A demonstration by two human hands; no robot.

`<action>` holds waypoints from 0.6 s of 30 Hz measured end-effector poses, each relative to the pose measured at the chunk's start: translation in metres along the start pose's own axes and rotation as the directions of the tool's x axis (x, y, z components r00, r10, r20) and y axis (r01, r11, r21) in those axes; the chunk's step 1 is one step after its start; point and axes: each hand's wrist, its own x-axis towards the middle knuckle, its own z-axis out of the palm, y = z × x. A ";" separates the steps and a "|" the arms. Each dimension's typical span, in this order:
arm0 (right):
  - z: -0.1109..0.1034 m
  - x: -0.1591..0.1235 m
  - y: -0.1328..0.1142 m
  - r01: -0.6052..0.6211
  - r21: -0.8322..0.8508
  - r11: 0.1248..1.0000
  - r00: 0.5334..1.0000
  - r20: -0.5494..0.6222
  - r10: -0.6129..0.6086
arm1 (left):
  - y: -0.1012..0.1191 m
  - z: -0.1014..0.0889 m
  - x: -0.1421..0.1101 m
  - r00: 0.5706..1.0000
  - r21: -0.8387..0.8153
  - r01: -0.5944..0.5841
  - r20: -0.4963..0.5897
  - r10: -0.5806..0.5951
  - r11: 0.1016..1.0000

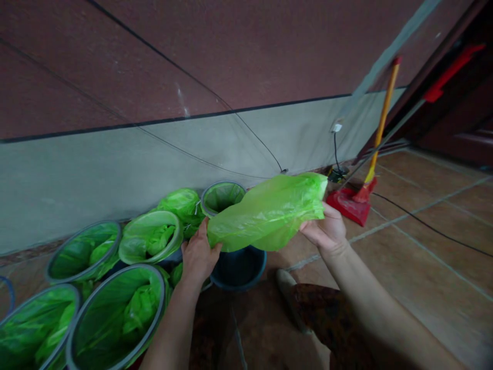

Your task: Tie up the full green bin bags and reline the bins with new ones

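**Green bag [265, 218] aloft, two-handed!**

Lined bins [102, 306] crowd my left; my left hand [198, 256] pinches the bag's left end. It spans the air above the dark basin [239, 270]: a spreading-out step, I judge. My right hand [327, 226] grips its gathered edge, red dustpan [351, 206] beyond. The next move calls for steady pinches, gentle tension.

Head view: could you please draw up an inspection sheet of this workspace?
Surface: tiled floor with pale grout lines.
Job's things: green bag held up; green-lined bins clustered on the left; blue container partly behind the bag.
Clutter: red dustpan, yellow-handled broom.
Grip: left hand and right hand hold opposite ends of the bag.
Cables: black cord from wall plug; thin wires along wall.
Surroundings: two-tone wall; dark door at right.
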 end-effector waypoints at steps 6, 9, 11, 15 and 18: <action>-0.014 0.014 -0.010 0.116 0.068 0.991 0.989 -0.104 -0.109 | -0.011 0.007 -0.004 0.980 0.283 0.006 0.187 -0.061 0.959; -0.014 0.020 -0.009 0.120 0.082 0.989 0.988 -0.110 -0.111 | -0.017 0.015 -0.007 0.955 0.300 -0.020 0.287 -0.071 0.954; -0.009 0.019 -0.004 0.081 0.134 0.988 0.994 -0.088 -0.070 | -0.020 0.019 -0.008 0.919 0.311 -0.027 0.383 -0.099 0.950; 0.012 0.007 0.009 -0.083 0.264 0.961 0.996 0.011 0.083 | -0.025 0.017 -0.007 0.899 0.248 0.001 0.424 -0.110 0.969; 0.033 -0.004 0.021 -0.234 0.342 0.910 0.971 0.126 0.203 | -0.023 0.014 -0.003 0.948 0.074 -0.014 0.319 -0.010 0.997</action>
